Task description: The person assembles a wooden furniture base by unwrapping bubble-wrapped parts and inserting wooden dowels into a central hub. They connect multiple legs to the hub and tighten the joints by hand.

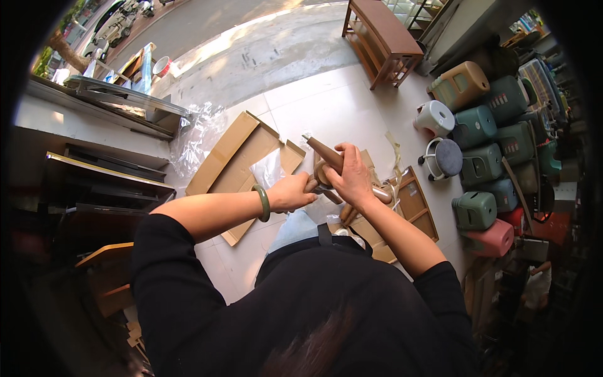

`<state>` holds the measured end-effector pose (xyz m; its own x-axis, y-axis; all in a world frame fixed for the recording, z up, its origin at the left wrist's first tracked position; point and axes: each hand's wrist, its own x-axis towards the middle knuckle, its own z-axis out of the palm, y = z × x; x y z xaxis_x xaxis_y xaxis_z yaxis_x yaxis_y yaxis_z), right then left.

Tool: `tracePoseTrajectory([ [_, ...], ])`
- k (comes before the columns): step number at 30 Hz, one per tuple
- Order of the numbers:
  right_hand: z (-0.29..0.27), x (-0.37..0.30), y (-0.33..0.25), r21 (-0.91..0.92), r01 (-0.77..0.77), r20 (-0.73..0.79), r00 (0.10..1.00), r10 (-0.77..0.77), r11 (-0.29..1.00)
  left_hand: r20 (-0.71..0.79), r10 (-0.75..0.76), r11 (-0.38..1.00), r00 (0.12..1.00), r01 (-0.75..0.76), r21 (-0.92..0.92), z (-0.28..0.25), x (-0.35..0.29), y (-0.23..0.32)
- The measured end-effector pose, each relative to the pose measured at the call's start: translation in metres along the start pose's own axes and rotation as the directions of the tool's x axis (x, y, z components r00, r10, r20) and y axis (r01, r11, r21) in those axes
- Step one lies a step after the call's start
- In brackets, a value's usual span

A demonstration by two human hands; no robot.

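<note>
In front of my body, my right hand (349, 177) is wrapped round a brown tapered wooden furniture leg (325, 154). The leg's narrow end points up and left and has a small pale tip. Close beside it, my left hand (294, 193), with a green bangle (262, 202) on the wrist, has its fingers closed near the leg's thick end. What those fingers grip is hidden. Below my right hand lie more brown rounded wooden pieces (381, 194), partly covered by my arm.
An opened cardboard box (220, 154) with a white plastic bag (269, 168) lies at left, near clear plastic wrap (200, 135). A brown wooden frame panel (414, 204) rests at right. Stacked plastic stools (480, 157) and a round grey stool (448, 157) line the right; a brown bench (392, 28) stands beyond.
</note>
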<state>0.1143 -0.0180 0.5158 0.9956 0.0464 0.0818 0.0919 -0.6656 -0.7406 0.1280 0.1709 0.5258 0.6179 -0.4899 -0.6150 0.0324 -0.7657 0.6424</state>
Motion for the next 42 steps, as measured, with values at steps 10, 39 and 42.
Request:
tracePoseTrajectory([
  [10,-0.044,0.039,0.013,0.433,-0.368,0.127,0.929,0.349,0.823,-0.223,0.219,0.751,0.95,-0.31,-0.583,-0.058,0.062,-0.05],
  [39,-0.025,0.139,0.001,0.348,-0.402,0.628,0.771,0.108,0.847,-0.062,0.5,0.4,0.864,-0.293,-0.868,-0.042,0.107,-0.038],
  [42,-0.019,0.14,-0.004,0.353,-0.439,0.611,0.777,0.152,0.826,-0.094,0.449,0.397,0.888,-0.293,-0.87,-0.041,0.103,-0.033],
])
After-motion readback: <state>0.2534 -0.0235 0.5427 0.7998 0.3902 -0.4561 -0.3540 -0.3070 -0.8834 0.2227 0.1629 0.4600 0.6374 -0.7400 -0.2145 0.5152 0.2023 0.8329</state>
